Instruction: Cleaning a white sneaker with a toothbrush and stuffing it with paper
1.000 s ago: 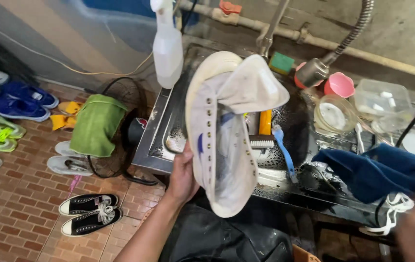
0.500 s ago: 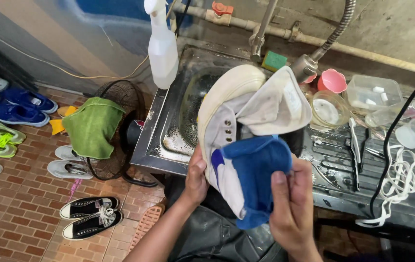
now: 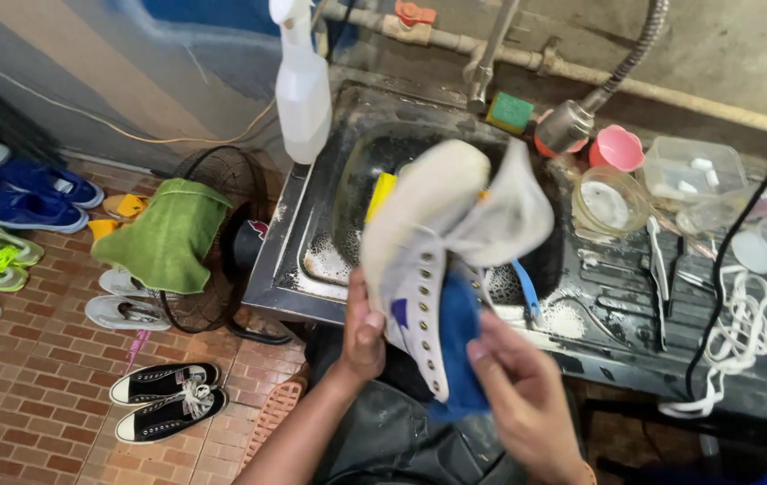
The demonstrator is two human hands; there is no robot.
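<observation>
My left hand [image 3: 363, 332] grips a white high-top shoe [image 3: 437, 224] without laces by its side, holding it over the front of a metal sink [image 3: 311, 260]. The shoe's tongue flops out to the right. My right hand [image 3: 518, 386] pushes a blue cloth [image 3: 457, 346] into the shoe's opening. Part of the cloth hangs below the shoe.
A spray bottle [image 3: 302, 85] hangs at the sink's back left, with a tap [image 3: 486, 63] and a hose sprayer [image 3: 572, 126] behind. A yellow brush [image 3: 381, 193] and a blue brush [image 3: 527, 283] lie in the basin. White laces [image 3: 751, 314] and containers [image 3: 693, 171] cover the drainboard. Shoes [image 3: 163, 400] and a fan under a green cloth [image 3: 168, 238] stand on the brick floor.
My right hand brought the blue cloth from the right side to the shoe and has pushed it deeper inside. The shoe has tilted and dropped slightly.
</observation>
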